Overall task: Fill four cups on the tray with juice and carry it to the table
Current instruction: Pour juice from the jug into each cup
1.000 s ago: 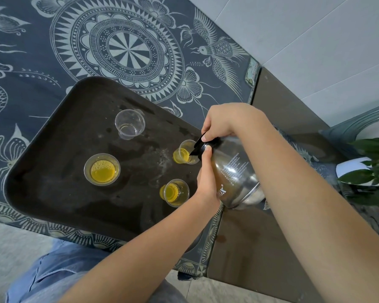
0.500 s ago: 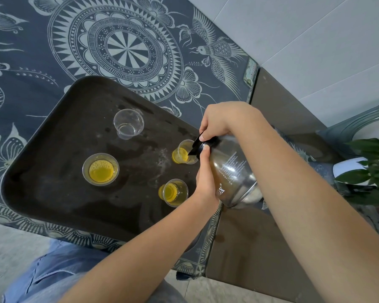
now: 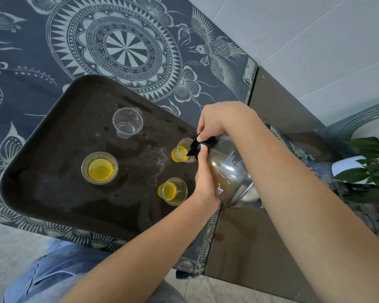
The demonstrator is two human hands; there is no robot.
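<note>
I keep the glass jug (image 3: 230,171) tipped, its black spout over the cup (image 3: 183,150) at the tray's (image 3: 53,132) right edge. My right hand (image 3: 219,121) is closed around the jug's neck from above; my left hand (image 3: 204,180) is wrapped on its near side. Over the last second the jug has barely shifted, and I see no stream, so this third cup looks nearly done. The clear cup (image 3: 127,122) toward the tray's far side holds no juice; it comes next, I judge.
</note>
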